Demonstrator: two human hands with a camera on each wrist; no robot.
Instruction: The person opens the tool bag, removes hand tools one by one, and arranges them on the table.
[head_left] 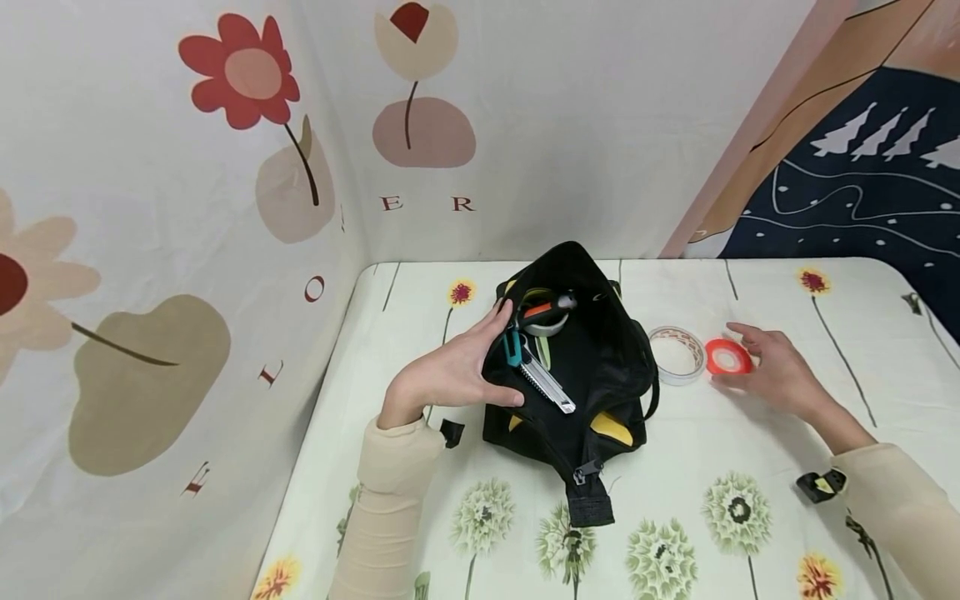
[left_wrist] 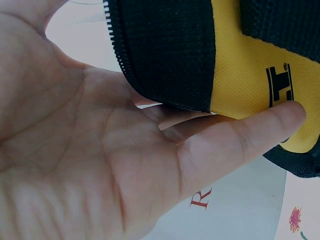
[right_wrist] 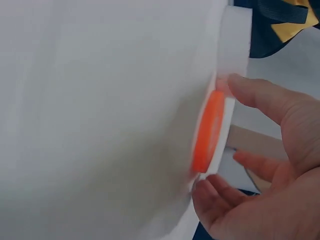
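Observation:
A black and yellow tool bag [head_left: 600, 350] sits on the table with its zipped mouth spread wide. My left hand [head_left: 457, 358] holds the bag's left rim, thumb toward the front edge; the left wrist view shows a finger lying along its yellow panel [left_wrist: 235, 75]. Inside the bag are a teal-and-silver utility knife [head_left: 543, 375], an orange-and-black tool [head_left: 543, 311] and a grey tape roll [head_left: 551, 325]. To the right, my right hand [head_left: 776, 367] has its thumb and fingers spread around a small red tape roll [head_left: 727, 357], fingertips right at its edge.
A larger clear tape roll [head_left: 678, 356] lies between the bag and the red roll. The table's flowered cloth [head_left: 690, 467] stretches in front. Printed fabric walls [head_left: 562, 125] rise behind and at the left.

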